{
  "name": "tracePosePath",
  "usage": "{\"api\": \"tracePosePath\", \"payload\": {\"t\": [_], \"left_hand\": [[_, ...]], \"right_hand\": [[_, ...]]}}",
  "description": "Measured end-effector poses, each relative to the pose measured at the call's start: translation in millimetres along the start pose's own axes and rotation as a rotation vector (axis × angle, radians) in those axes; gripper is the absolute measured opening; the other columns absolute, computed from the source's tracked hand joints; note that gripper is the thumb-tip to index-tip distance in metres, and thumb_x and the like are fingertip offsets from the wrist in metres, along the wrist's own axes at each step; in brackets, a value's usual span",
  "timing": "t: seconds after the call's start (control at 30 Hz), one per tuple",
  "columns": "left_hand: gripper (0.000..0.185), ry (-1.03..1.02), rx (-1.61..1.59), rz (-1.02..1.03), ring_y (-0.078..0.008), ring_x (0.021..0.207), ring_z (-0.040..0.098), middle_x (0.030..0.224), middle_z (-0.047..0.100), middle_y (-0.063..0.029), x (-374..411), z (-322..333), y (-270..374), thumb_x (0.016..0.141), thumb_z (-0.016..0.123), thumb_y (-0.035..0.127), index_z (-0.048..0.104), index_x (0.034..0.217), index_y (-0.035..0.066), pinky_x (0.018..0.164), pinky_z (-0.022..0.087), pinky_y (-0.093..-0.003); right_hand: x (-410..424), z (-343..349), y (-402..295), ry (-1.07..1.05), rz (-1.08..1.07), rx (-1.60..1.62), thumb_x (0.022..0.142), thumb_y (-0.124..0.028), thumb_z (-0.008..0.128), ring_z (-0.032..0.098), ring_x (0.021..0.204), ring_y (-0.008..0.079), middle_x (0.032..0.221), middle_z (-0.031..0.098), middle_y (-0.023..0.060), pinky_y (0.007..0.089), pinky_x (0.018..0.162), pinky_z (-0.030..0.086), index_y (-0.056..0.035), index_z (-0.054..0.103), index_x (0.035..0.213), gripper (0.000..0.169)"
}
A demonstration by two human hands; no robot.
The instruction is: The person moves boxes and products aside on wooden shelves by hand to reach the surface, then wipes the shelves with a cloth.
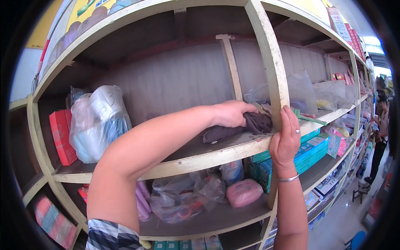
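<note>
My left hand [232, 114] reaches into a wooden shelf compartment and is closed on a dark, crumpled cloth [257, 122], which lies on the shelf board [187, 150] beside the upright post [268, 53]. My right hand [285, 137], with a ring and a silver bracelet, rests flat against that post at the shelf's front edge. It grips nothing that I can see. A green brush [309, 118] lies just right of the right hand, its bristles partly hidden by the fingers. Small pale debris [214, 142] sits in front of the cloth.
Filled plastic bags [103, 122] and a red box [62, 137] stand at the compartment's left. Clear bags [300, 92] lie past the post. Below are a pink package [244, 192], bagged goods [178, 200] and teal boxes [312, 150]. A person [379, 134] stands far right, near a small stool [361, 190].
</note>
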State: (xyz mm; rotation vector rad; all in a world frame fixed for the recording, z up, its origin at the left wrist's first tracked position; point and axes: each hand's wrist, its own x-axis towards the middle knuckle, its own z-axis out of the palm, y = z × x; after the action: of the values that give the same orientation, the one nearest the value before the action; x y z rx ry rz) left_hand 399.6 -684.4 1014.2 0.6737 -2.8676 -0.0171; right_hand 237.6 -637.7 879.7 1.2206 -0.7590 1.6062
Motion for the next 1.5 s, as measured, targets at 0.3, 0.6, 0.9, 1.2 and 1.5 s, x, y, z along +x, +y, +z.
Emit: {"api": "tracePosePath", "payload": {"t": [0.3, 0.6, 0.9, 1.2, 1.5], "left_hand": [[0.053, -0.006, -0.121, 0.119, -0.0212, 0.114, 0.053, 0.118, 0.060, -0.0118, -15, 2, 31, 0.071, 0.044, -0.012, 0.056, 0.120, 0.004, 0.099, 0.039, -0.0298], [0.039, -0.254, 0.351, 0.165, -0.0313, 0.103, 0.054, 0.100, 0.058, -0.0121, -108, -18, 79, 0.069, 0.048, -0.005, 0.070, 0.096, 0.013, 0.087, 0.045, -0.0384], [0.026, -0.176, 0.568, 0.016, -0.0324, 0.097, 0.051, 0.100, 0.054, -0.0085, -282, -33, 67, 0.065, 0.059, 0.003, 0.069, 0.085, 0.016, 0.072, 0.049, -0.0403], [0.034, -0.415, 0.317, -0.176, -0.0309, 0.096, 0.055, 0.110, 0.053, -0.0087, -390, 36, 65, 0.070, 0.060, 0.011, 0.065, 0.102, 0.021, 0.067, 0.051, -0.0396], [0.056, 0.253, -0.569, -0.091, -0.0266, 0.116, 0.052, 0.123, 0.054, -0.0139, -314, 159, 13, 0.069, 0.059, -0.005, 0.057, 0.122, 0.012, 0.097, 0.042, -0.0337]], "right_hand": [[-12, 10, 3, 0.031, 0.293, 0.016, 0.085, 0.001, 0.045, 0.051, 0.111, 0.0394, 0.121, 0.055, 0.0228, 0.0427, 0.097, 0.039, 0.0039, 0.047, 0.127, 0.042], [-31, -14, -26, -0.016, 0.249, -0.036, 0.085, -0.001, 0.049, 0.047, 0.119, 0.0367, 0.128, 0.051, 0.0215, 0.0412, 0.103, 0.034, 0.0016, 0.047, 0.128, 0.043], [-40, -37, -82, -0.076, 0.236, 0.113, 0.086, 0.003, 0.050, 0.048, 0.120, 0.0336, 0.131, 0.050, 0.0203, 0.0383, 0.100, 0.038, 0.0000, 0.052, 0.123, 0.037], [-54, -48, -150, -0.206, 0.162, 0.270, 0.080, 0.007, 0.050, 0.051, 0.117, 0.0356, 0.128, 0.051, 0.0232, 0.0398, 0.100, 0.039, 0.0043, 0.055, 0.116, 0.036], [-102, -85, -173, -0.482, 0.421, 0.417, 0.081, 0.006, 0.049, 0.054, 0.114, 0.0344, 0.120, 0.057, 0.0224, 0.0389, 0.098, 0.040, 0.0032, 0.058, 0.112, 0.032]]}}
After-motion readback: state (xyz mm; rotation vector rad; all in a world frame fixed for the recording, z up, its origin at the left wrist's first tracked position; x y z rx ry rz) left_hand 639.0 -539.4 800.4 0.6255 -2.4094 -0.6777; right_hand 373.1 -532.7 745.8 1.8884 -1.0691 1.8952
